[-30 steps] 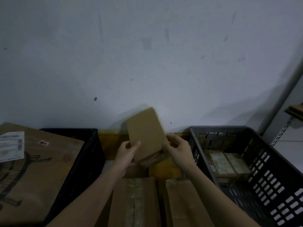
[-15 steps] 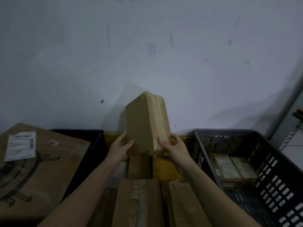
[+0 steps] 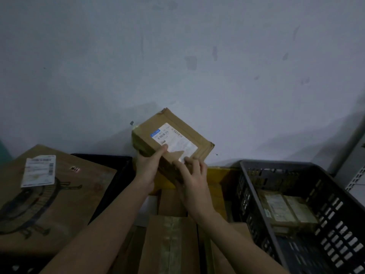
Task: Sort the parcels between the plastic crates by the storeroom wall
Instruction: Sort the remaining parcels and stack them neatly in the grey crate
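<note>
A small brown cardboard parcel [image 3: 173, 123] with a white shipping label facing me is held up in front of the wall, tilted. My left hand [image 3: 148, 167] grips its lower left edge, thumb on the label face. My right hand [image 3: 192, 182] holds its lower right side, with the fingers spread over the label's corner. A grey slotted plastic crate [image 3: 335, 210] stands at the right with two taped parcels [image 3: 286, 210] inside. A black crate [image 3: 116, 175] stands at the left.
A large flat cardboard box [image 3: 65, 194] with a white label lies over the black crate. Several taped brown parcels [image 3: 171, 244] lie between the crates below my arms, on something yellow [image 3: 217, 175]. The grey wall [image 3: 177, 66] is close behind. A metal shelf upright [image 3: 357, 175] shows at far right.
The parcel was lifted from the pile and turned over in both hands; its plain and taped sides showed before, its labelled face now points at me.
</note>
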`<move>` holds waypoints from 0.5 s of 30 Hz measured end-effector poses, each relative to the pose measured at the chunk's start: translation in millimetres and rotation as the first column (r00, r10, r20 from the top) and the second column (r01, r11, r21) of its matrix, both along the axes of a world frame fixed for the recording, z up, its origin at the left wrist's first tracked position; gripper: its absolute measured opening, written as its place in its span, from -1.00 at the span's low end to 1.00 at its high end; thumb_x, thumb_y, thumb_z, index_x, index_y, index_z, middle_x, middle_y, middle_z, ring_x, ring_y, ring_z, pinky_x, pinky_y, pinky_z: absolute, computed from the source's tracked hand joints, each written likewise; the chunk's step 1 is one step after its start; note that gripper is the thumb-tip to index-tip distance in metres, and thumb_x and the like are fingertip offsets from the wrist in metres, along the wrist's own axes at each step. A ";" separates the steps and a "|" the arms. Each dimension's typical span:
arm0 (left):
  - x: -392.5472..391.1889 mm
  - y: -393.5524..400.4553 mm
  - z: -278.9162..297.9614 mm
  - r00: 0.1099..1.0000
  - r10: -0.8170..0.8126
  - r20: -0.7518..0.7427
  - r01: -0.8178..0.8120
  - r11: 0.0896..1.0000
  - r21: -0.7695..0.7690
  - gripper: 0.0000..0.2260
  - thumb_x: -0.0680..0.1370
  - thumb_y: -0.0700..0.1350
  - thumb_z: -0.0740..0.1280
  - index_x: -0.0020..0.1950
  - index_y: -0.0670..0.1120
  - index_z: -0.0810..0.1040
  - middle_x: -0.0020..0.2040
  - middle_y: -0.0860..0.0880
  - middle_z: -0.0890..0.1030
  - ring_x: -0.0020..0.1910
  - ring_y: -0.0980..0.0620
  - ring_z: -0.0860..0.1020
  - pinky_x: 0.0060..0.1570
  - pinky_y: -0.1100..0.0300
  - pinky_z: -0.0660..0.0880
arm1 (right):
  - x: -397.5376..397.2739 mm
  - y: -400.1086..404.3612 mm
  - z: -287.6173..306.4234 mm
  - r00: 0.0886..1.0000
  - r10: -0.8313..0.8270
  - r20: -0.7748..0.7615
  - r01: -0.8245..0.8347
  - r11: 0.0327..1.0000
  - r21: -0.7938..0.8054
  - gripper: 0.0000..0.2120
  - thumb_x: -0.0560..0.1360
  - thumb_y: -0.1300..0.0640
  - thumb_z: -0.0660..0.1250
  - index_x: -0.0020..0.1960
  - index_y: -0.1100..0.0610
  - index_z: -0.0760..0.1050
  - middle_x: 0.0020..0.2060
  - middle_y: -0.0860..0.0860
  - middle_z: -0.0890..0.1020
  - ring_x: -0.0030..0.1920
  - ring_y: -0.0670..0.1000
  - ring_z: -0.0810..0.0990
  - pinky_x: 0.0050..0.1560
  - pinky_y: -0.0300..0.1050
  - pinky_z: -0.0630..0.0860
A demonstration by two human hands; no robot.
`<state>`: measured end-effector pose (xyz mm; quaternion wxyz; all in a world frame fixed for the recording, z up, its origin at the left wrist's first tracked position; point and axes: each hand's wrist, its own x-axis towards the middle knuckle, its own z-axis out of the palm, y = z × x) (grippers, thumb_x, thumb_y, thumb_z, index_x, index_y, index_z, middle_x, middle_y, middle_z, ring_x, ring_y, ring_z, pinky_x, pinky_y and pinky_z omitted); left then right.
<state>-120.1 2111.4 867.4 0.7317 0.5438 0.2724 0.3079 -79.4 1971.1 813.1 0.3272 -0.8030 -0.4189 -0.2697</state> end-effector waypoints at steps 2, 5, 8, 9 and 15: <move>-4.2 11.0 -1.5 1.000 0.011 0.005 -0.011 1.000 0.004 -0.36 0.41 -0.05 0.55 0.43 0.05 0.36 0.23 -0.01 0.59 0.20 -0.04 0.56 0.26 -0.14 0.48 | 2.3 0.1 4.3 0.998 0.043 -0.041 -0.041 0.998 0.050 -0.53 0.47 -0.02 0.46 0.32 -0.05 0.40 0.26 0.00 0.47 0.31 0.03 0.39 0.12 -0.11 0.59; -12.9 28.1 -2.4 1.000 -0.012 -0.015 0.013 0.999 0.039 -0.38 0.40 -0.03 0.55 0.41 0.06 0.40 0.20 0.02 0.61 0.16 -0.01 0.58 0.21 -0.17 0.51 | 9.6 -3.6 12.7 0.974 0.050 -0.220 -0.013 0.986 0.166 -0.46 0.45 -0.27 0.38 0.35 -0.12 0.35 0.29 -0.10 0.35 0.27 -0.16 0.31 0.11 -0.36 0.41; -23.0 43.2 -3.5 0.996 -0.088 -0.018 0.089 0.993 0.079 -0.45 0.38 -0.03 0.55 0.33 0.12 0.47 0.14 0.05 0.66 0.08 0.00 0.64 0.12 -0.12 0.57 | 20.8 -11.8 18.4 0.870 0.090 -0.485 0.084 0.942 0.326 -0.40 0.46 -0.35 0.32 0.42 -0.20 0.26 0.41 -0.19 0.17 0.37 -0.17 0.16 0.26 -0.25 0.24; -26.8 47.6 -3.2 0.993 -0.121 -0.010 0.122 0.989 0.084 -0.46 0.35 -0.03 0.56 0.29 0.14 0.49 0.12 0.05 0.68 0.05 0.01 0.67 0.06 -0.09 0.59 | 24.9 -16.1 18.8 0.816 0.125 -0.564 0.097 0.933 0.347 -0.37 0.46 -0.36 0.32 0.44 -0.21 0.22 0.43 -0.20 0.15 0.41 -0.13 0.16 0.30 -0.18 0.25; -35.3 54.6 1.4 0.965 -0.262 0.006 0.259 0.959 0.117 -0.36 0.25 0.02 0.57 0.31 0.15 0.49 0.13 0.08 0.68 0.08 0.01 0.66 0.01 -0.03 0.59 | 19.0 -25.8 14.6 0.423 0.448 -0.788 -0.059 0.881 0.469 -0.50 0.44 -0.29 0.39 0.34 -0.36 0.35 0.34 -0.17 0.46 0.12 -0.22 0.58 -0.07 -0.23 0.61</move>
